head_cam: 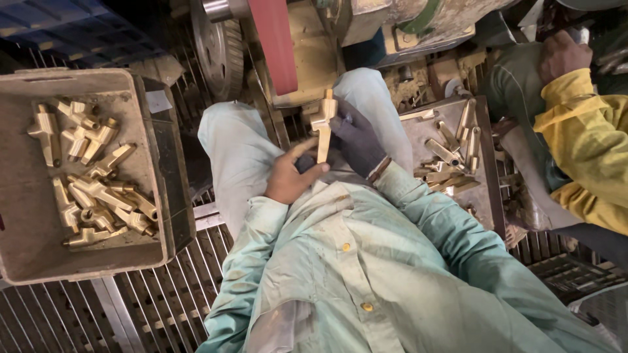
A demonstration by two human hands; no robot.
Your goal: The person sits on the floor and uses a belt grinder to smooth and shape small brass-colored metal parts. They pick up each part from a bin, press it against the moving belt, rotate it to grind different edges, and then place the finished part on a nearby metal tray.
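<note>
Risking a slip first of all: pinching the brass fitting (322, 127) only along its lower stem, leaving the heavier cross-shaped head standing free above the fingers, and so inviting a twist or a tip-out on any push against the red sanding belt (275, 46) just beyond. Also bringing the ungloved left hand (288, 176) close to that belt, judging by the thumb reaching up beside the stem. And, on letting go, probably losing the piece down onto the floor grating (150, 307) between the legs.

Closing on the stem from both sides: left hand clamping the lower end between thumb and fingers, dark-gloved right hand (356, 140) wrapping the middle from the right. Standing nearly upright between the knees, head end toward the belt, well apart from the loose brass pieces (98, 176) lying in the grey tray (19, 261) at the left and from those in the second tray (484, 163) at the right, beside a co-worker's yellow sleeve (582, 131).
</note>
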